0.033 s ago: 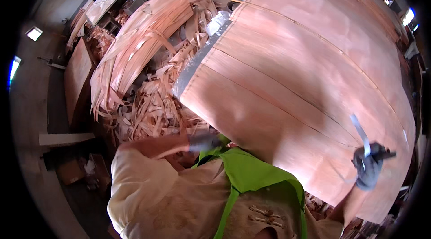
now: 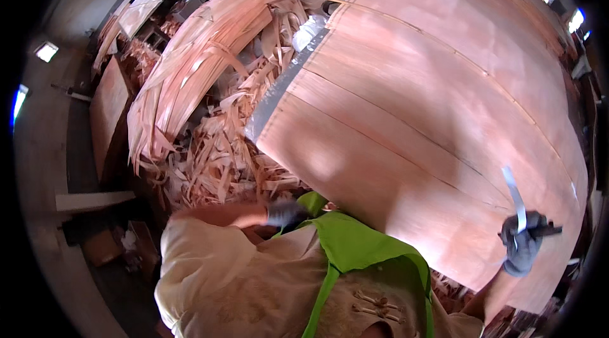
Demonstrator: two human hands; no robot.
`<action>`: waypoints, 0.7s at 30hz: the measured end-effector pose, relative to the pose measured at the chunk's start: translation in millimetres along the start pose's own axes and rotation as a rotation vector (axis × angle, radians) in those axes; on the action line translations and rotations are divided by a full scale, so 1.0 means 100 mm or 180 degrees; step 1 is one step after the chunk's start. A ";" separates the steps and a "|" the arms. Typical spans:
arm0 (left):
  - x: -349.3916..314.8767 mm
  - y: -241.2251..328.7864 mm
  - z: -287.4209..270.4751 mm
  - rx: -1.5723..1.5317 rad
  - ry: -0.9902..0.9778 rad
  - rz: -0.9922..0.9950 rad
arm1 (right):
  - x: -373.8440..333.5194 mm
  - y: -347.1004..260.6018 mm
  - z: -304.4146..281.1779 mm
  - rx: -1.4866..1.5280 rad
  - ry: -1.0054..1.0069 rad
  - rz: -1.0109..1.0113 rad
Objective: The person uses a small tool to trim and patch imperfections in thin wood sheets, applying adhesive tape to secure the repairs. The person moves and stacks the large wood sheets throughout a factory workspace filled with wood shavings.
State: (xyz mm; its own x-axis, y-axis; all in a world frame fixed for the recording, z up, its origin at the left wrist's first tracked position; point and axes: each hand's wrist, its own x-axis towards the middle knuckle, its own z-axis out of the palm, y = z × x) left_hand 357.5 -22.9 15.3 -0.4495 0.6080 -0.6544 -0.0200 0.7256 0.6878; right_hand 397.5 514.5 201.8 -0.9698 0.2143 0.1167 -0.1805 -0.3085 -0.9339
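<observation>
My left hand (image 2: 287, 213), in a dark grey glove, is at the near edge of the wood sheets beside my green apron (image 2: 365, 243). Motion blurs it and the apron partly covers its fingers, so what they hold cannot be made out. Over the right part of the sheets is my right hand (image 2: 521, 249), also gloved, closed round a thin pale strip (image 2: 514, 193). A dark bar-like piece (image 2: 547, 231) sticks out of the same fist; its kind is unclear. Below both hands lies a broad pinkish veneer sheet (image 2: 380, 128) with long dark seams.
Loose veneer scraps (image 2: 219, 163) heap up left of the sheets. Behind them lies a curved bundle of veneer strips (image 2: 203, 52). A grey edge strip (image 2: 279, 93) runs along the stack's left side. A board (image 2: 111, 119) leans at far left, above a pale plank (image 2: 95, 201).
My left hand has shifted slightly down by the apron. My right hand has moved a little right and down with the strip. The sheets look unchanged.
</observation>
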 end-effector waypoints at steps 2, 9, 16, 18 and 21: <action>-0.06 -0.51 0.13 -0.0415 -0.0178 0.0260 | -0.20 0.24 0.28 -0.0051 0.0297 0.0184; 0.35 -1.12 -0.81 -0.0148 0.0188 0.1265 | -0.23 1.82 2.42 -0.0898 0.0128 0.2620; 0.52 -1.42 -1.68 -0.1896 0.1007 0.0107 | 0.24 2.74 3.46 -0.0559 0.0082 0.3002; 0.54 -1.39 -1.96 -0.0217 0.1718 0.0502 | 0.39 3.09 3.54 -0.0843 -0.0038 0.2884; 0.51 -1.34 -2.30 0.1862 0.2503 0.1027 | 0.68 3.48 3.76 -0.0666 -0.0233 0.2471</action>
State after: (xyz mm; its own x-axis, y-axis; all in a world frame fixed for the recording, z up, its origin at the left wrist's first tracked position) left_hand 131.7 -162.7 -38.0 -0.8177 0.5715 0.0693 0.5483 0.7365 0.3962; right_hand 207.1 72.7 11.6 -0.8155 -0.0534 -0.5763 0.5765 -0.1628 -0.8007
